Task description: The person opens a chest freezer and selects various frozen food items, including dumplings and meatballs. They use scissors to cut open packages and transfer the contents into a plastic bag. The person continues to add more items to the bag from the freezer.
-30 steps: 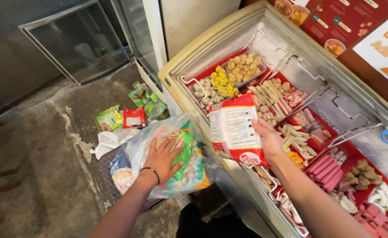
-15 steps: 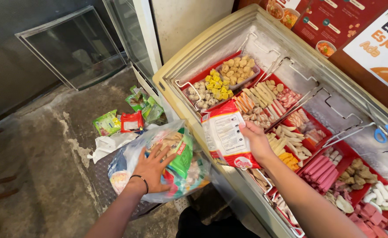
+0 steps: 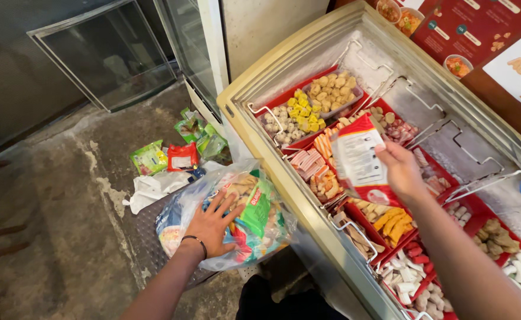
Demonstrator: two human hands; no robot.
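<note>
Red and white, a sealed food packet (image 3: pixel 361 161) is gripped at its right edge by the right hand (image 3: pixel 398 170), fingers closed on it, and is held upright over the middle trays of the open chest freezer (image 3: pixel 272 80). Nothing shows the packet opened; it hangs clear of the food below. To the left, on the floor beside the freezer, the left hand (image 3: pixel 213 222) is laid flat with fingers spread on a clear plastic bag (image 3: pixel 228 216) stuffed with more packets, a green one among them.

As a judgement, the restocking looks well advanced: the red trays (image 3: pixel 390 228) inside the freezer are seen filled with yellow dumplings (image 3: pixel 300 111), pale balls, pink sticks and orange pieces. What appears left is the packet in hand and the full bag under the left palm. Farther left on the floor, several small green and red packets (image 3: pixel 180 151) and a crumpled white bag (image 3: pixel 151 189) are seen lying near a glass door panel (image 3: pixel 103 56) leaned by the wall.
</note>
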